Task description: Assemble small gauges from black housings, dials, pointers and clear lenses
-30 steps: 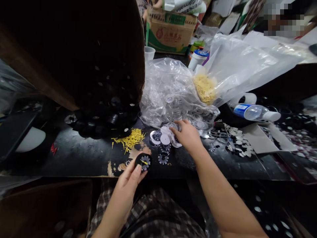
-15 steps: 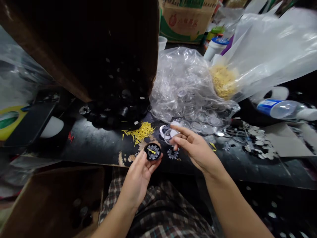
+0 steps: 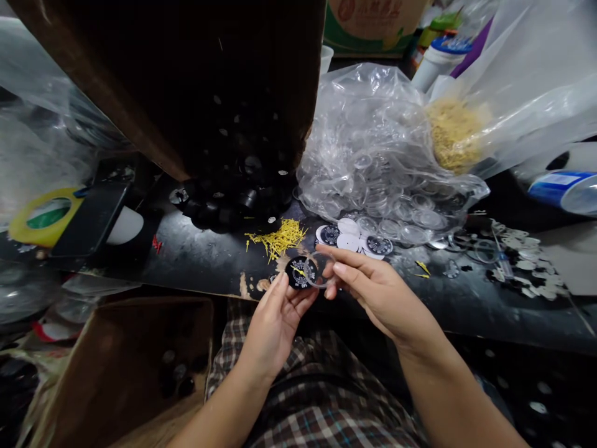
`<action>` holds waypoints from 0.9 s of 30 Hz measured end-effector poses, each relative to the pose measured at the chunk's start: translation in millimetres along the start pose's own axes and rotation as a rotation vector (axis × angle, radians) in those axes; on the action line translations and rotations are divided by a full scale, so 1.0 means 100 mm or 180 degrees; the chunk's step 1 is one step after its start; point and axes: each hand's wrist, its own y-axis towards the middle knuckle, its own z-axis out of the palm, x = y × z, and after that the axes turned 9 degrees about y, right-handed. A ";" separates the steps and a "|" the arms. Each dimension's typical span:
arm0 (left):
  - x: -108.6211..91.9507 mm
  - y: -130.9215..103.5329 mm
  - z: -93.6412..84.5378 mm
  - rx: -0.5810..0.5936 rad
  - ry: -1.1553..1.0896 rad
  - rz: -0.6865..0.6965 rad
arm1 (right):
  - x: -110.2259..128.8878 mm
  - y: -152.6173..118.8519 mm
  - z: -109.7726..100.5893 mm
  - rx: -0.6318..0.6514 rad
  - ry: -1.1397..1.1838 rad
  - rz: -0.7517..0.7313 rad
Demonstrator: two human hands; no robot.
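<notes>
My left hand (image 3: 277, 314) holds a small round black dial gauge (image 3: 297, 272) with white numbers and a yellow pointer, face up. In my right hand (image 3: 368, 283) a clear round lens (image 3: 319, 270) is pinched between thumb and fingers. The lens overlaps the right side of the gauge; whether the two touch I cannot tell. Just beyond them on the black bench lie a heap of yellow pointers (image 3: 278, 239) and several dial discs (image 3: 349, 240), some white side up, others printed black.
A plastic bag of clear lenses (image 3: 373, 180) lies behind the discs. A large dark box (image 3: 186, 81) with black housings (image 3: 219, 208) stands at left. White pieces (image 3: 527, 261) are piled at right. A bag of yellow pointers (image 3: 454, 134) sits farther back. Below the bench edge is an open carton (image 3: 125, 361).
My right hand has brought the clear lens leftward and down, from over the discs to the gauge in my left hand. The camera view has shifted, uncovering more discs.
</notes>
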 end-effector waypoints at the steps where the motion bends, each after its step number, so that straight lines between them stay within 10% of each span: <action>1: 0.00 0.00 0.00 0.0001 0.0014 -0.0001 | 0.00 0.00 0.00 0.0005 0.0035 -0.0002; 20: 0.06 -0.01 0.04 0.0148 0.0019 -0.0066 | -0.05 -0.01 -0.02 -0.0103 0.0137 0.0143; 27: 0.11 -0.01 0.03 0.0293 0.0276 0.0275 | -0.07 -0.10 0.09 -0.0210 -0.1667 -0.0794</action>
